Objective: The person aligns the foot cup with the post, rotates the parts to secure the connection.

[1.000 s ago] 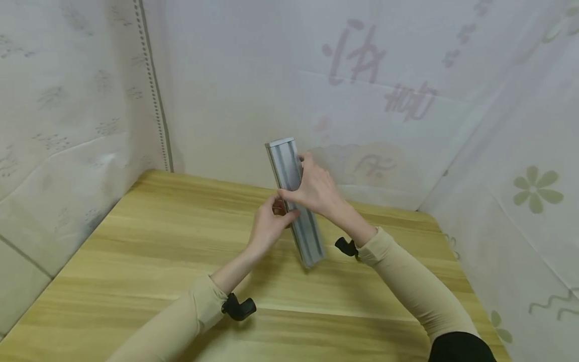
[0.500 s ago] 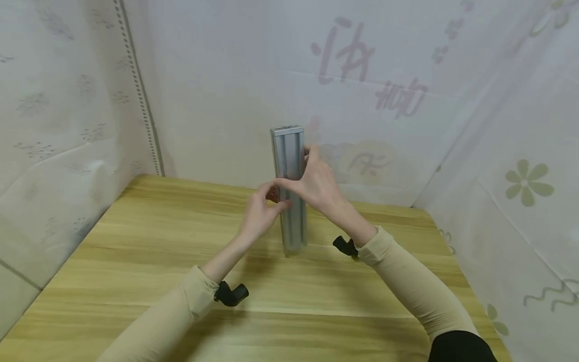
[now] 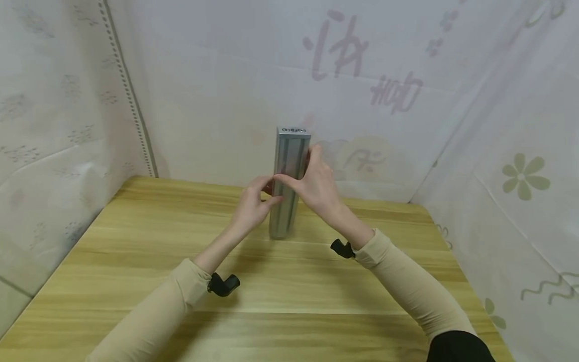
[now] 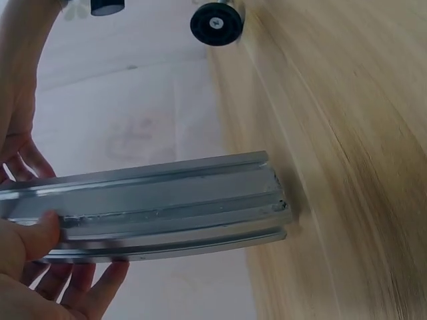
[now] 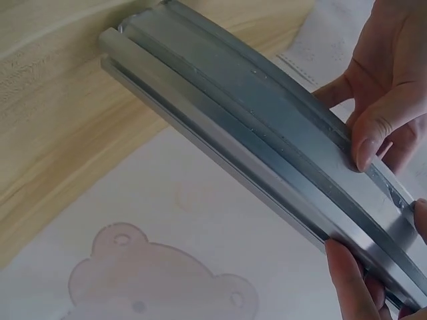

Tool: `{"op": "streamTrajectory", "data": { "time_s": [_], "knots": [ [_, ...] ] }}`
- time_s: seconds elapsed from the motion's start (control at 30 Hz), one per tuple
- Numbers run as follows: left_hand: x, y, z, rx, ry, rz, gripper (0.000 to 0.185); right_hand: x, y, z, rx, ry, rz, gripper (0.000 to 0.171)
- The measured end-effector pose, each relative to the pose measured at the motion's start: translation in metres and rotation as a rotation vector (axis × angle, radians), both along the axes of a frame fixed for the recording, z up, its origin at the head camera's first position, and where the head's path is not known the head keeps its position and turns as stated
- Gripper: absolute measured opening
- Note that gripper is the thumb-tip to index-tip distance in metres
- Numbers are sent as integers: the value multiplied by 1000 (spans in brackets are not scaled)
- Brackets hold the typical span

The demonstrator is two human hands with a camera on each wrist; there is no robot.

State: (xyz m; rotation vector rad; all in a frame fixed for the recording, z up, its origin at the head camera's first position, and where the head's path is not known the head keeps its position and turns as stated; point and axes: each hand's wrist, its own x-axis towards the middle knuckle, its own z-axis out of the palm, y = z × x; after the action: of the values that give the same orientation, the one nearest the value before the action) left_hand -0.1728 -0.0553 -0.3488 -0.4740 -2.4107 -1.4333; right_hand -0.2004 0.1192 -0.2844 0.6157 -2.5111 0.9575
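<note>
A silver aluminium extrusion bar (image 3: pixel 293 153) with lengthwise grooves stands nearly upright, leaning slightly, in front of me. Small round holes show in its top end face. My left hand (image 3: pixel 250 205) pinches the bar's left edge around mid-length, thumb on the near face. Just above it, my right hand (image 3: pixel 320 187) grips the bar from the right, its thumb reaching across the near face. In the left wrist view the bar's lower end (image 4: pixel 277 200) is close to the wooden table; whether it touches cannot be told. The fingers behind the bar are partly hidden.
The wood-grain table (image 3: pixel 294 286) spreads under both arms. A pale printed curtain (image 3: pixel 217 100) hangs behind the table's back edge and along both sides. Black wrist-worn fittings (image 3: pixel 223 285) stick out at the sleeve cuffs.
The bar has swung from leaning left at its top, through upright, to leaning slightly right, so its top end face now shows. Its lower end moved left. Both hands keep their hold.
</note>
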Motion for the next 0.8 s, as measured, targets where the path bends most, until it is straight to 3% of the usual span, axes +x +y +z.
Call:
{"op": "streamTrajectory", "data": {
  "time_s": [0.8],
  "knots": [
    [-18,1,-8,-31,-35,-66,57,-5,9,-12,-49,-2,-13,67]
  ]
}}
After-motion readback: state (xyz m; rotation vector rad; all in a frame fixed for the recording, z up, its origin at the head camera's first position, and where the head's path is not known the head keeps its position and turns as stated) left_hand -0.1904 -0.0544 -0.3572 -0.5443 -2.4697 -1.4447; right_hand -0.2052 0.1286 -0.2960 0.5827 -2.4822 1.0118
